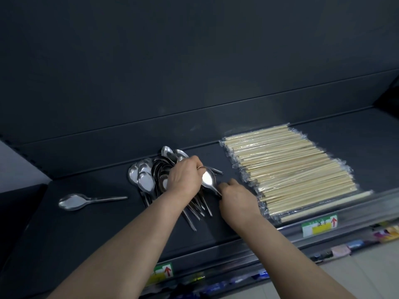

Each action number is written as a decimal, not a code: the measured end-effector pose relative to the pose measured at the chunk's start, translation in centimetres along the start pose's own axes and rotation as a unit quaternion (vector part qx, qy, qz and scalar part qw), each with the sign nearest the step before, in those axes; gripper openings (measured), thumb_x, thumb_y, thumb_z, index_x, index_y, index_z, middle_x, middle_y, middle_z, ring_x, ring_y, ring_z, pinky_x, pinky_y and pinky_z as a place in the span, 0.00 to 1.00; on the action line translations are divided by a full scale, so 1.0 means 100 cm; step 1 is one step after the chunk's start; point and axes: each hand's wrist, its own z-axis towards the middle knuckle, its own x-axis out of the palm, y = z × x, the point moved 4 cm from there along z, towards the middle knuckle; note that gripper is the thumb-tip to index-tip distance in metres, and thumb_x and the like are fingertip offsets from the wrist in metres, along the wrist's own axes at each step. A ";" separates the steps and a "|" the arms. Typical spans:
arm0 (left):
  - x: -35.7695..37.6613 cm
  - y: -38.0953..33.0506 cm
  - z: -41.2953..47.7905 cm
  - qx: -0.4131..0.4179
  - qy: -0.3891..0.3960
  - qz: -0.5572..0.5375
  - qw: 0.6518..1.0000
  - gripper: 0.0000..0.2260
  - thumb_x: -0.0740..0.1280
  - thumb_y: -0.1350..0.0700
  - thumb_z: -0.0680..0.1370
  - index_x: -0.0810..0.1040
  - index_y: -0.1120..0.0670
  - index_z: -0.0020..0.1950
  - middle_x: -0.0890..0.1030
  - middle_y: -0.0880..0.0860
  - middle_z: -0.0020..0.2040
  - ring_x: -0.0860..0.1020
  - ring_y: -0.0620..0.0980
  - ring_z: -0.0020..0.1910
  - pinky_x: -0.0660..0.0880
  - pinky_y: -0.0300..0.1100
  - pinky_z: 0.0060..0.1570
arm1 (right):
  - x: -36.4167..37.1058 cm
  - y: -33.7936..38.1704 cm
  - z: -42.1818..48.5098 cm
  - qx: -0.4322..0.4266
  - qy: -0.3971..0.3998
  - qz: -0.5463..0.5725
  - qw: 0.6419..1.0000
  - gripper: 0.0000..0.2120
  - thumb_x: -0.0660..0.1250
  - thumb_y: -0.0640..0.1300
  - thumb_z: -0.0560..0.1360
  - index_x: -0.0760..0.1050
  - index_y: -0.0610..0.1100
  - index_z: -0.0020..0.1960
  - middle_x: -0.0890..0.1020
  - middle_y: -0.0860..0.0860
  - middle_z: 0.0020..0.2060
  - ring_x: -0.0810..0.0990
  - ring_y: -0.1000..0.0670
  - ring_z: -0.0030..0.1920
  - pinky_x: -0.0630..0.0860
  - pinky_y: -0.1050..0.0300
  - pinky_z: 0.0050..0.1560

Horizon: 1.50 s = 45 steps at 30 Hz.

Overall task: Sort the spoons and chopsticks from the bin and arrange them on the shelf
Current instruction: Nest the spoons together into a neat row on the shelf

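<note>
A heap of steel spoons (149,175) lies in the middle of the dark shelf (86,229), bowls away from me and handles fanning toward the front edge. My left hand (183,178) rests on top of the heap, fingers curled over the spoons. My right hand (235,197) pinches the handle of one spoon (208,180) whose bowl faces up, just right of the heap. A single spoon (74,201) lies apart at the left. Wrapped wooden chopsticks (289,169) lie in a neat row at the right.
A loose wrapped chopstick pair (323,206) lies along the front of the row. The shelf's front rail carries price labels (319,225). A dark back panel rises behind. Packaged goods show on lower shelves at the bottom right.
</note>
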 end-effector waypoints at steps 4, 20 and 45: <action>0.010 -0.003 0.008 -0.005 0.041 -0.001 0.999 0.06 0.67 0.53 0.78 0.78 0.53 0.52 0.81 0.52 0.50 0.77 0.54 0.53 0.73 0.45 0.48 | 0.003 -0.003 0.000 0.002 -0.002 0.007 1.000 0.16 0.62 0.36 0.75 0.73 0.45 0.62 0.72 0.46 0.55 0.74 0.44 0.57 0.75 0.51 0.49; -0.059 0.098 -0.050 -0.101 -0.115 -0.245 0.957 0.06 0.69 0.61 0.77 0.80 0.51 0.43 0.79 0.42 0.35 0.78 0.42 0.37 0.73 0.34 0.41 | -0.011 0.064 0.011 -0.071 -0.041 0.092 0.992 0.11 0.58 0.41 0.78 0.77 0.46 0.55 0.75 0.47 0.51 0.76 0.42 0.53 0.71 0.54 0.41; -0.116 0.298 -0.090 -0.228 -0.155 -0.084 0.958 0.02 0.68 0.59 0.76 0.77 0.53 0.47 0.79 0.52 0.48 0.78 0.53 0.47 0.76 0.49 0.47 | 0.079 0.255 0.037 -0.183 -0.073 -0.069 0.978 0.11 0.66 0.38 0.72 0.78 0.49 0.53 0.78 0.51 0.47 0.75 0.46 0.53 0.72 0.54 0.44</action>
